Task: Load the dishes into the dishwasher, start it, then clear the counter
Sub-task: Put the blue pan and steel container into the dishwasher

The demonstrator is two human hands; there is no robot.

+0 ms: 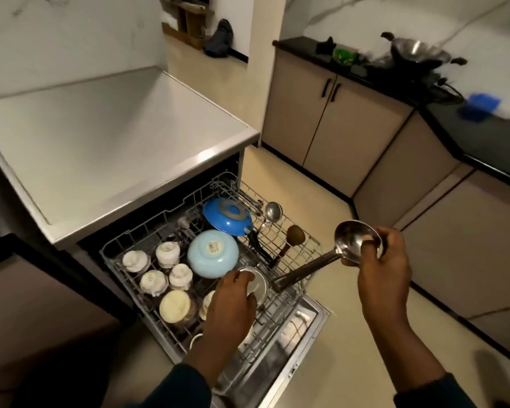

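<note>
The right hand [380, 260] grips a steel ladle [330, 254] by its bowl, fingers curled round the rim, the handle slanting down toward the pulled-out dishwasher rack [280, 301]. The left hand [230, 301] grasps a small steel bowl [258, 285] seated in the rack. Best to lay the ladle flat or bowl-down in the wire side section, clear of the wooden spoon [293, 235] and small ladle [273, 211] already there, so water drains. The rack holds white cups [167, 253] upside down, a pale blue bowl [212, 254] inverted, and a blue pan [227, 216] tilted behind it. The grey bench [100, 148] sits above
</note>
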